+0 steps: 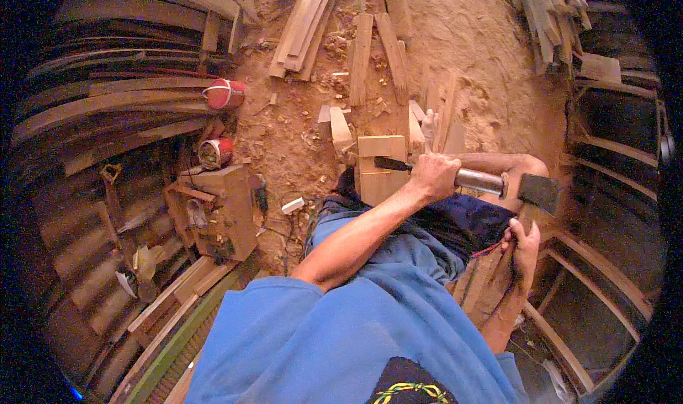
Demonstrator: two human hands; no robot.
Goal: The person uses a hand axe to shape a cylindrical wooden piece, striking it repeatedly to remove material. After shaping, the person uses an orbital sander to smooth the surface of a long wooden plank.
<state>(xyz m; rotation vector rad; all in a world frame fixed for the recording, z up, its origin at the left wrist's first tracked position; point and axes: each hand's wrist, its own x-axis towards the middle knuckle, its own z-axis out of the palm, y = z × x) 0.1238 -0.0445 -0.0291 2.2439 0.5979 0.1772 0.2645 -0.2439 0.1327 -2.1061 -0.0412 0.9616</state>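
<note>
My left hand [434,175] is closed around a large chisel with a long metal-banded handle [480,181]. Its dark blade [391,164] points left, over a notch in the pale wooden piece [382,146] in front of me. To the right, the fingers of my right hand [523,237] are curled around the handle of a tool with a dark, blocky head [538,193], possibly a hammer or hatchet. That head is near the chisel's butt end; whether they touch I cannot tell. Most of the right tool's handle is hidden by my hand.
My bare foot [430,128] and bent leg are beside the work. Boards [306,30] lie ahead on a floor strewn with chips. Red buckets [225,93] and a wooden box [220,212] stand left. Stacked timber [548,16] is at far right, with wooden framing [601,262] nearer me.
</note>
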